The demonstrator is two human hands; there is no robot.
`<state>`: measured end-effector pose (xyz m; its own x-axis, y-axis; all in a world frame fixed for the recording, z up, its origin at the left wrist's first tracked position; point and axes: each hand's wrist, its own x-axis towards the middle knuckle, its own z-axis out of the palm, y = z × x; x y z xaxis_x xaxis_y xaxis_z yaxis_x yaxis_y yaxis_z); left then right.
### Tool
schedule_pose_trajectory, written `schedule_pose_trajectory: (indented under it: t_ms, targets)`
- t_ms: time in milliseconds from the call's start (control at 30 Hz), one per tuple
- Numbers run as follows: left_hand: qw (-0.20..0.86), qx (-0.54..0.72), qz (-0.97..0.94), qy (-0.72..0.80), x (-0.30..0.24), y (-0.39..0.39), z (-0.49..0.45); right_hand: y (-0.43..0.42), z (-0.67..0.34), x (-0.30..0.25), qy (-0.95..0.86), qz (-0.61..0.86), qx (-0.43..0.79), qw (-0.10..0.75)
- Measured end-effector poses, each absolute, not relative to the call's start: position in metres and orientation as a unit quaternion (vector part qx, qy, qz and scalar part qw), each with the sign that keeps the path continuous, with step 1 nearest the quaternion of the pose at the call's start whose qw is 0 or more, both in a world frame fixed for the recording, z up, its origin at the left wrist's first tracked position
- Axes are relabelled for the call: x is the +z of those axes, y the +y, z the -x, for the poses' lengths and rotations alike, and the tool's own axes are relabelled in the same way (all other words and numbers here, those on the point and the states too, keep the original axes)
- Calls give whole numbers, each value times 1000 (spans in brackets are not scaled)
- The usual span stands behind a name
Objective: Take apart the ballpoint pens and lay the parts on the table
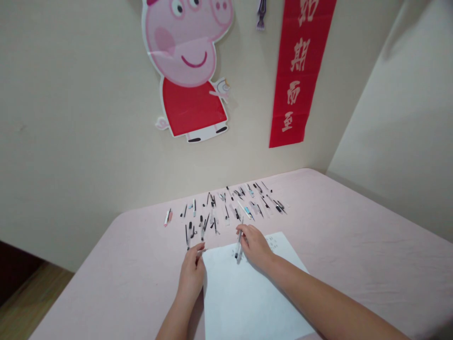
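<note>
My right hand [254, 244] is closed around a pen [239, 243], a slim clear one whose dark end points down over the white paper [244, 297]. The hand is above the paper's upper part, where small dark marks [272, 243] show to its right. By the paper's upper left corner is my left hand [193, 267], its fingers curled together. Something small and thin may be at those fingertips, too small to name. Just beyond both hands lie several pen parts [214, 225], among them black caps, clear barrels and thin refills.
A pink cloth covers the table [354, 245]. At the far left of the pen parts lies a pink and white piece [167, 217]. The wall behind carries a pink pig cutout [194, 108] and a red banner [297, 94] with characters.
</note>
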<state>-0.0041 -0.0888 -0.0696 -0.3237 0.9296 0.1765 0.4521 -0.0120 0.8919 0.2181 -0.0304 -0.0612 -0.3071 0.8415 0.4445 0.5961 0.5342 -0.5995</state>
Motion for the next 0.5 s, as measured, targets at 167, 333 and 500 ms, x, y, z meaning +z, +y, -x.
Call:
schedule_pose_trajectory:
  t_ms: [167,333,500]
  targets:
    - [244,476,-531,657,-66,-90,7,-29,-220,-59,-788,488,124,355]
    - [216,463,-553,658,-63,-91,12,-25,-223,-56,-792,531,75,293]
    - [188,435,-578,664,-63,-91,17,-21,-225,-59,-809,534,50,239]
